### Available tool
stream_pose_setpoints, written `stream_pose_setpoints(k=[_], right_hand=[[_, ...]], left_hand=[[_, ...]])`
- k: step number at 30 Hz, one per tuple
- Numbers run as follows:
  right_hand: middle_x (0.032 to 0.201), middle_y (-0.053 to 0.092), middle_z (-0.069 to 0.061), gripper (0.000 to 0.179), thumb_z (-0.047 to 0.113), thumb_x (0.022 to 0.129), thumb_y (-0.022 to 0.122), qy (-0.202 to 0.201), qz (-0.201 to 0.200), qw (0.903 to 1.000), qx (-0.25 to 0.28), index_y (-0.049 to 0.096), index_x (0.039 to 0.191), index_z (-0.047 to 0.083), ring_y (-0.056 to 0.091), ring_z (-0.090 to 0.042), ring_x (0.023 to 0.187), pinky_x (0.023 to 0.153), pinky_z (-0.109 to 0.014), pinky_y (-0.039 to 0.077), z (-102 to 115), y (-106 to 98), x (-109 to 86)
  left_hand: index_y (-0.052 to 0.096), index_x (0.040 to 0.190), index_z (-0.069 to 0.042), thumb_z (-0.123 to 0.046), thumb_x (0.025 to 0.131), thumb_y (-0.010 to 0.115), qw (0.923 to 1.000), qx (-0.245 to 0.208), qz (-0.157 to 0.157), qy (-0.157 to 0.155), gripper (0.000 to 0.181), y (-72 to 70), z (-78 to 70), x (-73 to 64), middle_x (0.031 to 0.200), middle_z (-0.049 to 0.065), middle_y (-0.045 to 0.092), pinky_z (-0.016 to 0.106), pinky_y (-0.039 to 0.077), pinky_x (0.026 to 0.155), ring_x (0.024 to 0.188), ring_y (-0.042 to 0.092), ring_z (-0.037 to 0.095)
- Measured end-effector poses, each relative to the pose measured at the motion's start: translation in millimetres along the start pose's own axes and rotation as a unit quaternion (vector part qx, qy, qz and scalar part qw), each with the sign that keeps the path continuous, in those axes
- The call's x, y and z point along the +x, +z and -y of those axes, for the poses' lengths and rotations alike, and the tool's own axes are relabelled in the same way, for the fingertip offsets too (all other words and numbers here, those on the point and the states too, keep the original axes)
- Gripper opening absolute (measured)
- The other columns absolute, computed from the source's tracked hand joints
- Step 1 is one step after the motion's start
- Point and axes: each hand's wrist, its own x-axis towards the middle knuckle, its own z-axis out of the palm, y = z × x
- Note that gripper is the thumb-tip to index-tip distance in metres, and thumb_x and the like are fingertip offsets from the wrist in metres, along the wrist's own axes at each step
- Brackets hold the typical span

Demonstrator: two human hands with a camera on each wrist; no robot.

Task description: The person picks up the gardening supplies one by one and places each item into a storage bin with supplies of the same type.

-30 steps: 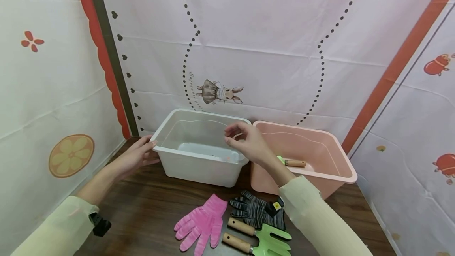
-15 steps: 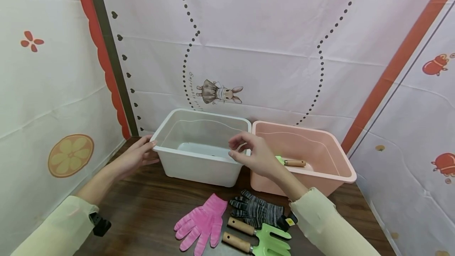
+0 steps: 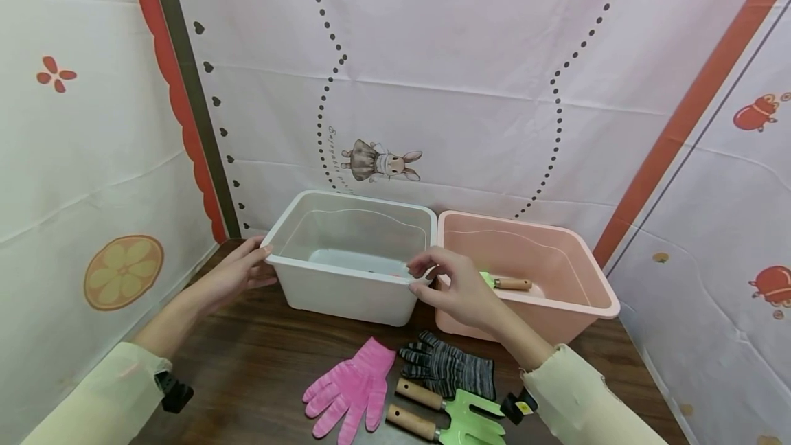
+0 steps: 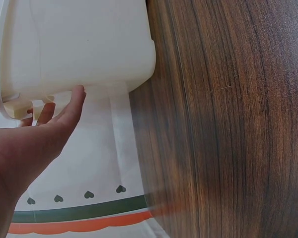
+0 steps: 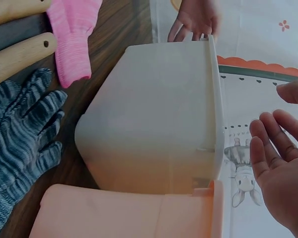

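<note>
A white plastic bin [image 3: 346, 297] stands on the table at the back. My left hand [image 3: 237, 268] grips its left rim, thumb on top and fingers beneath; the left wrist view shows this hand [image 4: 30, 148] against the bin's end. At the bin's front right corner hovers my right hand [image 3: 460, 290], fingers loosely bent. Nothing lies in that palm [image 5: 288, 183] in the right wrist view. Beside the white bin is a pink bin [image 3: 562, 318], holding a green tool with a wooden handle [image 3: 513, 284]. A small reddish speck shows inside the white bin, too small to identify.
In front lie a pink glove [image 3: 355, 386] and a grey-black striped glove [image 3: 457, 369]. Near them are green garden hand tools [image 3: 472, 407] with wooden handles, at least one a fork. A printed cloth [image 3: 482, 88] hangs close behind both bins.
My right hand has drawn back from over the white bin, moving right and toward me to its front right corner. The left hand and both bins have stayed in place.
</note>
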Motion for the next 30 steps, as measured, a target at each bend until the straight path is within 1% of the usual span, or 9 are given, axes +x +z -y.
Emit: stream_pose_setpoints(k=[3,7,10,13,18,21,24,27,30], right_hand=[[0.108,0.073,-0.006,0.023,0.01,0.096,0.078,0.001,-0.004,1.0,0.005,0.072,0.118,0.014,0.068,-0.019,0.099,0.085,-0.039,0.063,-1.8,-0.9,-5.5],[0.109,0.073,0.0,0.023,0.01,0.096,0.079,0.008,-0.006,0.9999,0.005,0.072,0.117,0.012,0.07,-0.023,0.1,0.088,-0.043,0.063,-3.9,-2.3,-15.5],[0.11,0.072,0.004,0.024,0.012,0.096,0.079,0.016,-0.007,0.9998,-0.007,0.072,0.118,0.012,0.069,-0.021,0.103,0.09,-0.044,0.062,-5.5,-3.5,-25.1],[0.108,0.072,0.007,0.023,0.014,0.096,0.079,0.016,-0.013,0.9996,-0.019,0.072,0.117,0.014,0.068,-0.016,0.103,0.09,-0.042,0.062,-6.8,-4.7,-33.3],[0.108,0.071,0.008,0.023,0.014,0.096,0.079,0.016,-0.017,0.9996,-0.013,0.071,0.117,0.019,0.068,-0.016,0.103,0.09,-0.042,0.061,-9.4,-7.3,-44.6],[0.11,0.072,0.007,0.022,0.015,0.097,0.078,0.023,-0.013,0.9996,-0.008,0.07,0.117,0.02,0.068,-0.018,0.104,0.091,-0.041,0.061,-11.9,-8.5,-51.4],[0.112,0.072,0.002,0.021,0.014,0.098,0.078,0.026,-0.009,0.9996,-0.007,0.071,0.117,0.017,0.067,-0.019,0.104,0.091,-0.04,0.061,-14.4,-9.4,-58.1],[0.114,0.073,-0.003,0.022,0.012,0.097,0.078,0.031,-0.008,0.9995,-0.004,0.072,0.118,0.014,0.068,-0.02,0.104,0.09,-0.04,0.061,-16.3,-9.6,-65.4],[0.115,0.072,-0.004,0.024,0.01,0.097,0.078,0.043,-0.01,0.999,0.001,0.072,0.119,0.014,0.068,-0.02,0.104,0.09,-0.04,0.062,-18.8,-8.6,-73.9]], left_hand=[[0.017,0.166,-0.006,-0.046,0.114,0.044,1.0,-0.002,0.0,0.001,0.071,-0.6,0.4,0.2,0.162,0.031,0.033,0.066,0.042,0.115,0.14,0.051,0.041],[0.017,0.166,-0.006,-0.045,0.115,0.044,1.0,-0.003,0.001,0.003,0.07,-0.9,-0.2,0.5,0.162,0.032,0.033,0.066,0.042,0.115,0.139,0.052,0.04],[0.016,0.166,-0.006,-0.045,0.115,0.044,1.0,-0.003,0.002,0.0,0.07,-0.9,-2.4,0.6,0.163,0.031,0.032,0.066,0.042,0.115,0.14,0.05,0.041],[0.015,0.166,-0.006,-0.045,0.115,0.044,1.0,-0.005,0.002,-0.003,0.071,-1.0,-5.2,0.8,0.164,0.031,0.03,0.066,0.042,0.116,0.141,0.048,0.041],[0.014,0.167,-0.007,-0.046,0.114,0.045,1.0,-0.004,0.002,-0.008,0.073,-1.6,-7.6,1.0,0.165,0.031,0.029,0.065,0.042,0.116,0.142,0.047,0.042],[0.013,0.167,-0.007,-0.046,0.114,0.044,0.9999,-0.003,0.005,-0.009,0.073,-2.0,-7.2,0.4,0.165,0.031,0.029,0.066,0.041,0.116,0.144,0.044,0.045],[0.013,0.167,-0.007,-0.046,0.114,0.044,0.9999,-0.004,0.006,-0.008,0.073,-1.9,-6.6,-0.8,0.165,0.031,0.029,0.067,0.04,0.116,0.146,0.04,0.049],[0.013,0.167,-0.007,-0.047,0.114,0.044,0.9999,-0.002,0.007,-0.009,0.073,-0.4,-6.2,-1.7,0.166,0.031,0.028,0.068,0.04,0.116,0.147,0.039,0.051],[0.015,0.167,-0.009,-0.048,0.114,0.045,0.9999,0.002,0.007,-0.015,0.073,0.5,-5.6,-1.3,0.166,0.029,0.028,0.068,0.039,0.116,0.148,0.038,0.051]])
